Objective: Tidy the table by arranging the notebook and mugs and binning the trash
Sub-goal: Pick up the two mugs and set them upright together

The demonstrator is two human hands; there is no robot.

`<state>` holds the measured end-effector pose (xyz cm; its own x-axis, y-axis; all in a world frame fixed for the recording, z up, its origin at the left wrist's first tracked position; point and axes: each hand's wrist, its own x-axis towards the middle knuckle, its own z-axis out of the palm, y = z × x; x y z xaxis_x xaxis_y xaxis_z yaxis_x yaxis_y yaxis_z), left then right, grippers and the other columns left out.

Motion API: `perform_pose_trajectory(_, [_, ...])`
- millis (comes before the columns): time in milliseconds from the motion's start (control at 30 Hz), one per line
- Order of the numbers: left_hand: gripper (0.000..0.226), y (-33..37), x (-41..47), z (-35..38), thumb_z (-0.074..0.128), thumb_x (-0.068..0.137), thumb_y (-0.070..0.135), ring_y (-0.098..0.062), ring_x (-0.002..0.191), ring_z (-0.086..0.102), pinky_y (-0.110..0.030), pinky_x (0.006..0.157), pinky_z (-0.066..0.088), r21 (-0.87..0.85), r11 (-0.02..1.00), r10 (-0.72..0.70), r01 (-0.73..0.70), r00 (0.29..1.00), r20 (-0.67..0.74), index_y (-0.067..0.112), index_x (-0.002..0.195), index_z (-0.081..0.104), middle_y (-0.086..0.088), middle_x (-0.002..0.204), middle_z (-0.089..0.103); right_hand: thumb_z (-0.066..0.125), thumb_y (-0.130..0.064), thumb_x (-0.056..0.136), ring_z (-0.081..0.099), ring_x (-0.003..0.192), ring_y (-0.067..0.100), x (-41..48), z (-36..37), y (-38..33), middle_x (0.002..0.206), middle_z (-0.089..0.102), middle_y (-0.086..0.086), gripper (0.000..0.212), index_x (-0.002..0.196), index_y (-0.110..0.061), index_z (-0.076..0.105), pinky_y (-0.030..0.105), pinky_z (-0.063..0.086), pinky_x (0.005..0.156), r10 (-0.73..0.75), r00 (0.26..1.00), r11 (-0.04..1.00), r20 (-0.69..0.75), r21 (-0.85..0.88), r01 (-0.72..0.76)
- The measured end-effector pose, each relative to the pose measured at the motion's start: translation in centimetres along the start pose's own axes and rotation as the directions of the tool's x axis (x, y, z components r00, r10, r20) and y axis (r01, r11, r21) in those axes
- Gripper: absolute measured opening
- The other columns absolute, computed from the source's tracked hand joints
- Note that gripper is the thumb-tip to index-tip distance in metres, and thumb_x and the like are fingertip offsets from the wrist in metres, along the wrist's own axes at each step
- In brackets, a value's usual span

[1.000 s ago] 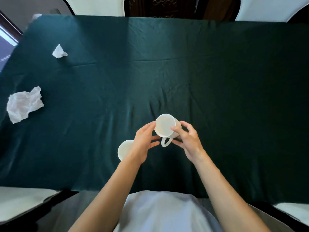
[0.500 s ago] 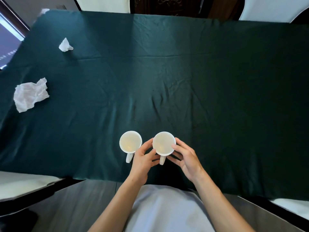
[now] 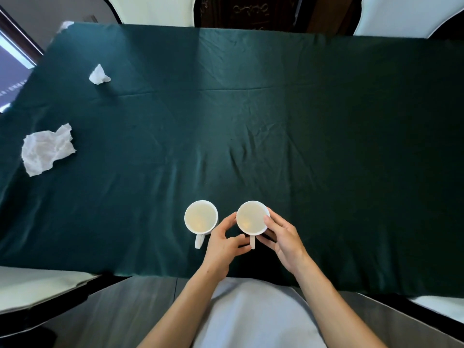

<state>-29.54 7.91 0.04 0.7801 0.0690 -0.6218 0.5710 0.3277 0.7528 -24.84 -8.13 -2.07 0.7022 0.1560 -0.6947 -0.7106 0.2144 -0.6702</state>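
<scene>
Two white mugs stand upright side by side near the front edge of the table, handles pointing toward me. The left mug stands free. The right mug is held between my left hand, thumb on its left wall and fingers by the handle, and my right hand, fingers on its right wall. A large crumpled white tissue lies at the left, a small crumpled tissue farther back. No notebook or bin is in view.
A dark green cloth covers the table. White chair seats show at the lower left, the lower right and beyond the far edge. A window lies at the far left.
The right mug came down and toward me from mid-air to stand beside the left mug. Both hands stayed on it. The left mug is now fully uncovered.
</scene>
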Motion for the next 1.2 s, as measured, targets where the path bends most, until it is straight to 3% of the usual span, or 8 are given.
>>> perform_pose_trajectory(167, [0.058, 0.4, 0.1, -0.7, 0.059, 0.096, -0.003, -0.03, 0.106, 0.079, -0.036, 0.081, 0.066, 0.031, 0.999, -0.026, 0.024, 0.997, 0.076, 0.044, 0.129, 0.062, 0.017, 0.141, 0.063, 0.055, -0.029, 0.108, 0.069, 0.123, 0.024, 0.1, 0.7, 0.9, 0.13, 0.075, 0.002, 0.026, 0.123, -0.032, 0.076, 0.047, 0.057, 0.104, -0.04, 0.997, 0.999, -0.065, 0.01, 0.041])
perform_pose_trajectory(333, [0.045, 1.0, -0.6, -2.0, 0.068, 0.099, 0.015, -0.011, 0.095, 0.079, -0.027, 0.075, 0.065, 0.186, 0.982, -0.042, 0.015, 0.99, 0.137, 0.055, 0.117, 0.06, 0.027, 0.128, 0.063, 0.053, -0.037, 0.108, 0.071, 0.119, 0.014, -0.6, 1.8, 1.5, 0.128, 0.075, -0.002, 0.029, 0.131, -0.029, 0.07, 0.035, 0.062, 0.09, -0.112, 0.986, 0.992, -0.121, -0.077, 0.103])
perform_pose_trajectory(467, [0.028, 1.8, -1.6, -4.4, 0.067, 0.101, 0.015, -0.014, 0.078, 0.08, -0.023, 0.065, 0.061, 0.241, 0.956, 0.169, -0.166, 0.986, 0.011, 0.042, 0.105, 0.074, 0.008, 0.111, 0.08, 0.063, -0.037, 0.103, 0.066, 0.122, 0.016, -1.5, 2.1, 3.3, 0.121, 0.071, -0.006, 0.026, 0.126, -0.024, 0.065, 0.045, 0.057, 0.101, -0.216, 0.919, 0.962, -0.328, -0.231, 0.144])
perform_pose_trajectory(633, [0.01, 1.7, -3.1, -10.3, 0.075, 0.096, 0.022, -0.006, 0.065, 0.072, -0.019, 0.06, 0.056, 0.236, 0.93, 0.337, -0.281, 0.907, -0.251, 0.031, 0.1, 0.077, 0.005, 0.085, 0.08, 0.07, -0.042, 0.097, 0.071, 0.103, 0.014, -3.0, 1.8, 6.6, 0.106, 0.074, -0.009, 0.017, 0.102, -0.026, 0.069, 0.04, 0.061, 0.086, -0.334, 0.82, 0.915, -0.465, -0.368, 0.164])
perform_pose_trajectory(767, [0.008, -0.5, -3.1, -12.4, 0.08, 0.093, 0.028, -0.006, 0.07, 0.072, -0.023, 0.063, 0.055, 0.29, 0.953, 0.179, -0.089, 0.937, -0.3, 0.027, 0.099, 0.075, 0.009, 0.095, 0.079, 0.068, -0.035, 0.1, 0.074, 0.096, 0.013, -4.0, 2.1, 8.3, 0.094, 0.078, -0.013, 0.006, 0.098, -0.031, 0.073, 0.021, 0.058, 0.062, -0.337, 0.855, 0.913, -0.394, -0.358, 0.195])
perform_pose_trajectory(933, [0.019, -2.7, -2.0, -10.4, 0.075, 0.096, 0.041, -0.007, 0.067, 0.073, -0.019, 0.057, 0.056, 0.315, 0.949, 0.084, -0.017, 0.976, -0.202, 0.023, 0.103, 0.078, 0.005, 0.093, 0.081, 0.07, -0.036, 0.098, 0.075, 0.09, 0.013, -3.8, 2.5, 7.9, 0.096, 0.079, -0.008, 0.006, 0.096, -0.033, 0.076, 0.02, 0.057, 0.061, -0.346, 0.883, 0.898, -0.317, -0.384, 0.214])
perform_pose_trajectory(1133, [0.028, -3.6, -1.1, -8.3, 0.068, 0.103, 0.024, -0.019, 0.074, 0.075, -0.021, 0.066, 0.062, 0.223, 0.973, 0.132, -0.066, 0.945, -0.299, -0.002, 0.104, 0.077, -0.013, 0.096, 0.079, 0.066, -0.029, 0.103, 0.07, 0.082, 0.016, -2.1, 2.6, 7.2, 0.09, 0.075, 0.003, 0.02, 0.088, -0.021, 0.077, 0.037, 0.064, 0.076, -0.261, 0.927, 0.939, -0.269, -0.293, 0.179])
perform_pose_trajectory(1200, [0.028, -3.6, -1.4, -7.9, 0.068, 0.103, 0.02, -0.022, 0.073, 0.075, -0.021, 0.065, 0.063, 0.195, 0.977, 0.153, -0.09, 0.931, -0.333, -0.006, 0.102, 0.077, -0.013, 0.09, 0.077, 0.064, -0.023, 0.104, 0.068, 0.082, 0.015, -1.7, 2.9, 7.1, 0.093, 0.074, 0.007, 0.024, 0.086, -0.016, 0.077, 0.033, 0.063, 0.078, -0.217, 0.949, 0.964, -0.229, -0.204, 0.172])
